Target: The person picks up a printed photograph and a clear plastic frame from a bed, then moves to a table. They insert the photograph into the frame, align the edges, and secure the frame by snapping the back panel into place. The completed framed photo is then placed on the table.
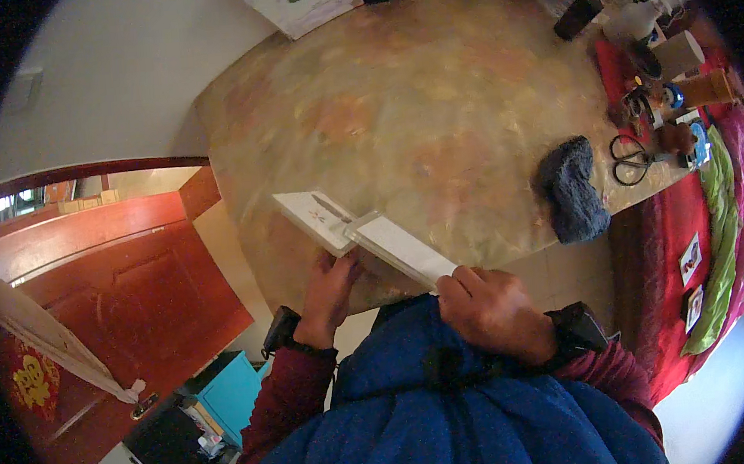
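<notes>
Gripping with both hands: fingers of the right hand (496, 309) closed round the lower right end of a long white panel (404, 251), those of the left hand (331, 291) pinching the near corner of a printed white piece (310, 212). Held in front of the blue padded vest (489, 422), over the near side of the tabletop (430, 81), with inner ends meeting or overlapping between the hands; too small to make out there as joined or merely touching. Check that meeting point before applying any force. Steady with the left fingers, guide with the right, and handle by the edges rather than the faces, so as to spare the thin-looking material from bending and the printed side from smudging. Bring the long sides into line first, being seemingly a little askew; avoid twisting, for fear of scuffing a corner. Stay above the tabletop rather than past its rim, to catch anything slipping loose. Leave the blue-grey cloth bundle (574, 190) and dark scissors (630, 162) well off to the right, away from the forearm.
</notes>
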A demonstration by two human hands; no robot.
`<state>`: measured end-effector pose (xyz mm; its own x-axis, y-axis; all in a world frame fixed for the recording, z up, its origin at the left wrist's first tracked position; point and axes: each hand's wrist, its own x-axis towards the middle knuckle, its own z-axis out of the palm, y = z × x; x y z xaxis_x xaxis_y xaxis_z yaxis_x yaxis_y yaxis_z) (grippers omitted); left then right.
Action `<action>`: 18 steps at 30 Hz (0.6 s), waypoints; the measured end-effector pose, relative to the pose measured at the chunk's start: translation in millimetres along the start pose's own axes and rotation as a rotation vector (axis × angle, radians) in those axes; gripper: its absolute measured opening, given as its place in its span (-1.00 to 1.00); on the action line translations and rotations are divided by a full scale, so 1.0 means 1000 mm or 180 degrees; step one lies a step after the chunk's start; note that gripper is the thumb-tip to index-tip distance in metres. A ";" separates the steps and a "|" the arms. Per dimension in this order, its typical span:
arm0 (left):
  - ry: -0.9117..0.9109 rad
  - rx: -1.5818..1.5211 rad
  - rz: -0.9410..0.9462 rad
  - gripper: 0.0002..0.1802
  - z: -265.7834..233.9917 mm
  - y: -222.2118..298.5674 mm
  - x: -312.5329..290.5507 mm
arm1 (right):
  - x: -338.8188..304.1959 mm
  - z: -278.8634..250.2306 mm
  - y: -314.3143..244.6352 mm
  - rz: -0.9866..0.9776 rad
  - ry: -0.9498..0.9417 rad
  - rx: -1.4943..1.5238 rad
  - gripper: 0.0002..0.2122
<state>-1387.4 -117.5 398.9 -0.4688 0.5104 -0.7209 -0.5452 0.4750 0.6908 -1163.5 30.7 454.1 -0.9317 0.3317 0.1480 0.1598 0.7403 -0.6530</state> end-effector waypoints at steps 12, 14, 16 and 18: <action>0.0135 0.0011 0.0010 -0.47 0.004 -0.001 0.002 | 0.003 -0.008 0.008 0.0164 -0.0319 0.0303 -0.87; -0.0013 0.0334 0.0264 -0.43 0.001 -0.003 0.005 | 0.004 -0.008 0.008 0.0187 -0.0193 0.0398 -0.87; -0.0042 0.0908 0.0318 -0.43 -0.002 -0.005 0.008 | 0.005 -0.008 0.007 0.0251 -0.0133 0.0378 -0.87; -0.0090 0.0836 0.0337 -0.44 -0.004 -0.005 0.012 | 0.005 -0.008 0.006 0.0320 -0.0106 0.0300 -0.87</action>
<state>-1393.0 -116.4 386.7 -0.4919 0.5850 -0.6448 -0.2939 0.5855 0.7555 -1164.7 41.3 457.1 -0.9231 0.3807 0.0547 0.2229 0.6456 -0.7304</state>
